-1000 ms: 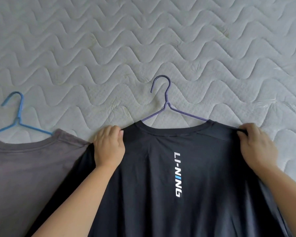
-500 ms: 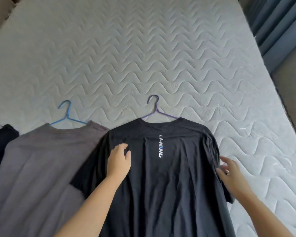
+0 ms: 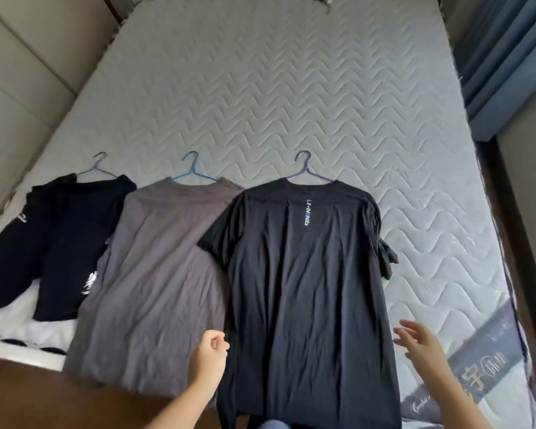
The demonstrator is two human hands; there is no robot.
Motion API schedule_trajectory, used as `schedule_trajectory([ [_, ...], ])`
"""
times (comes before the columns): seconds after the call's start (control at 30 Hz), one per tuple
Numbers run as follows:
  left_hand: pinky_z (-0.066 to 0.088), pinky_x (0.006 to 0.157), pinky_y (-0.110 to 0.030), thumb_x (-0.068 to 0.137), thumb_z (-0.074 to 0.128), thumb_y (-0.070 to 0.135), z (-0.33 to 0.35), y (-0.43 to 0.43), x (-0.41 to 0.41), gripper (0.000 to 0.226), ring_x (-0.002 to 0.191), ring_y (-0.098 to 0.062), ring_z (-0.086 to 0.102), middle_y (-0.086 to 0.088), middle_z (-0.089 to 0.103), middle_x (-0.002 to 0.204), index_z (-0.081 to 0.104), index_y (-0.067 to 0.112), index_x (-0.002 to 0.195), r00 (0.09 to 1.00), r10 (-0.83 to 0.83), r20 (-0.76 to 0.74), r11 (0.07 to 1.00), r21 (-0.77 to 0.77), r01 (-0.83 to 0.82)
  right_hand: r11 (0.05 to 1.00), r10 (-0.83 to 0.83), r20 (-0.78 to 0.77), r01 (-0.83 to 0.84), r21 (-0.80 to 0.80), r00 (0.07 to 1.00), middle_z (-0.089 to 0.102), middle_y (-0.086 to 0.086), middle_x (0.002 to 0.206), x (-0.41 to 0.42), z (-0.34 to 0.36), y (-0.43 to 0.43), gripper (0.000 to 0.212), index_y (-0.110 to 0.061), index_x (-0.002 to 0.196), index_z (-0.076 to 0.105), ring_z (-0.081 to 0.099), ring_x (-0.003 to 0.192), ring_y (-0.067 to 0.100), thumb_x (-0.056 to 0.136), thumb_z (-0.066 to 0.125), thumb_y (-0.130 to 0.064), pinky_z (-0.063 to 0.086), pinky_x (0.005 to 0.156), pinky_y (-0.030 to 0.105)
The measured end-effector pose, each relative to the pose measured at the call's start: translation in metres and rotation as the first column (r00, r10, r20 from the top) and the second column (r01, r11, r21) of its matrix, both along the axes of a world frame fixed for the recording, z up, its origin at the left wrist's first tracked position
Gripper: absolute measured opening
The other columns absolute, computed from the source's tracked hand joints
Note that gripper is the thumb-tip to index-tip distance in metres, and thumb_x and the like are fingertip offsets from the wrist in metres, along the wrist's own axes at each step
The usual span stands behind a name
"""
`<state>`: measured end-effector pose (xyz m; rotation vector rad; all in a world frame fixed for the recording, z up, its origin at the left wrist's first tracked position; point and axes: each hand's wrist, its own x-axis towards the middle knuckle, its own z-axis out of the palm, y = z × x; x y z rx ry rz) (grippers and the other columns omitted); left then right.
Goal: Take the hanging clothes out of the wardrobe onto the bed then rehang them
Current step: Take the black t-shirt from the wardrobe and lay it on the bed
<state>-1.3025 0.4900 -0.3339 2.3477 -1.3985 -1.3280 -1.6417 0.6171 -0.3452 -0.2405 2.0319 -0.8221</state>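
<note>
Shirts, three of them, lie side by side along the near edge of the bed, each on its hanger with the hook pointing to the far edge.

The black shirt lies by the left edge. It carries white print on one sleeve and near the hem, too small and creased for me to read. Its thin dark hanger shows only at the hook and shoulders.

The grey shirt is plain, on a blue hanger. Its hem hangs over the near edge, and its right side is tucked under the next shirt.

My left hand hovers at that overlap, fingers curled in, holding nothing.

The Li-Ning shirt is dark, with "LI-NING" running down from the collar in white and blue, on a purple hanger. Its right sleeve is bunched, and its hem is cut off at the bottom.

My right hand is spread wide just beside this shirt's right side, gripping nothing.

A label at the near right corner reads "Comfort" in script. Its large characters are partly hidden by my arm.
</note>
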Motion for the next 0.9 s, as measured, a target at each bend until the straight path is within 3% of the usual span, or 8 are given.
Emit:
schedule_trajectory([
  [0.2, 0.043, 0.071, -0.033, 0.093, 0.042, 0.005, 0.014, 0.064, 0.035, 0.022, 0.073, -0.027, 0.060, -0.003, 0.062, 0.072, 0.052, 0.019, 0.080, 0.995, 0.085, -0.047, 0.996, -0.033, -0.086, 0.994, 0.063, 0.052, -0.068, 0.090, 0.997, 0.062, 0.015, 0.088, 0.024, 0.012, 0.044, 0.014, -0.014, 0.086, 0.055, 0.058, 0.084, 0.031, 0.092, 0.047, -0.004, 0.038, 0.062, 0.033],
  [0.3, 0.041, 0.064, -0.031, 0.091, 0.044, 0.003, 0.011, 0.091, 0.051, 0.022, 0.072, -0.028, 0.060, -0.002, 0.062, 0.069, 0.053, 0.019, 0.078, 0.983, 0.177, -0.057, 0.983, -0.035, -0.179, 0.961, 0.175, 0.074, -0.187, 0.206, 0.982, 0.064, 0.016, 0.080, 0.033, -0.004, 0.064, 0.010, -0.009, 0.094, 0.053, 0.062, 0.084, 0.038, 0.089, 0.049, -0.002, 0.039, 0.056, 0.030],
  [0.4, 0.041, 0.067, -0.031, 0.090, 0.047, 0.006, 0.004, 0.121, 0.070, 0.023, 0.073, -0.027, 0.062, -0.002, 0.063, 0.068, 0.052, 0.023, 0.075, 0.972, 0.234, -0.027, 0.972, -0.021, -0.235, 0.911, 0.288, 0.058, -0.292, 0.289, 0.956, 0.062, 0.009, 0.071, 0.038, -0.019, 0.082, 0.007, -0.006, 0.093, 0.054, 0.059, 0.072, 0.031, 0.086, 0.054, -0.005, 0.045, 0.065, 0.035],
  [0.47, 0.039, 0.064, -0.030, 0.090, 0.046, 0.005, 0.004, 0.136, 0.083, 0.023, 0.067, -0.025, 0.060, 0.000, 0.062, 0.065, 0.053, 0.021, 0.075, 0.952, 0.301, -0.047, 0.953, -0.029, -0.303, 0.871, 0.386, 0.025, -0.374, 0.318, 0.922, 0.064, 0.007, 0.071, 0.044, -0.017, 0.081, 0.009, -0.005, 0.093, 0.057, 0.062, 0.075, 0.033, 0.084, 0.057, -0.008, 0.049, 0.065, 0.036],
  [0.57, 0.039, 0.063, -0.030, 0.091, 0.043, 0.002, 0.006, 0.153, 0.110, 0.020, 0.065, -0.025, 0.058, -0.004, 0.060, 0.065, 0.054, 0.014, 0.079, 0.907, 0.412, -0.086, 0.910, -0.015, -0.415, 0.830, 0.477, 0.021, -0.459, 0.316, 0.879, 0.062, 0.013, 0.074, 0.065, -0.009, 0.069, 0.013, -0.007, 0.079, 0.057, 0.058, 0.067, 0.028, 0.088, 0.049, -0.002, 0.041, 0.046, 0.024],
  [0.67, 0.038, 0.062, -0.029, 0.091, 0.042, 0.002, 0.008, 0.174, 0.148, 0.016, 0.065, -0.025, 0.057, -0.007, 0.059, 0.069, 0.054, 0.010, 0.084, 0.871, 0.481, -0.099, 0.875, 0.001, -0.483, 0.775, 0.576, 0.003, -0.548, 0.315, 0.817, 0.063, 0.025, 0.084, 0.092, -0.014, 0.053, 0.011, -0.004, 0.090, 0.057, 0.054, 0.058, 0.025, 0.086, 0.048, 0.002, 0.043, 0.056, 0.029],
  [0.8, 0.042, 0.067, -0.030, 0.089, 0.042, 0.006, 0.006, 0.207, 0.220, 0.017, 0.071, -0.025, 0.061, 0.000, 0.063, 0.071, 0.054, 0.017, 0.083, 0.843, 0.535, -0.057, 0.844, 0.010, -0.536, 0.658, 0.723, -0.047, -0.667, 0.348, 0.689, 0.052, 0.012, 0.060, 0.153, -0.014, 0.022, 0.033, -0.013, 0.056, 0.047, 0.050, 0.059, 0.024, 0.085, 0.048, 0.004, 0.039, 0.054, 0.030],
  [0.9, 0.043, 0.069, -0.031, 0.089, 0.041, 0.005, 0.003, 0.241, 0.289, 0.016, 0.073, -0.025, 0.061, 0.001, 0.061, 0.071, 0.054, 0.014, 0.087, 0.778, 0.625, -0.062, 0.780, 0.063, -0.622, 0.578, 0.799, -0.064, -0.734, 0.355, 0.598, 0.047, 0.008, 0.052, 0.223, -0.016, 0.000, 0.037, -0.014, 0.051, 0.042, 0.050, 0.058, 0.023, 0.085, 0.046, 0.001, 0.030, 0.045, 0.022],
])
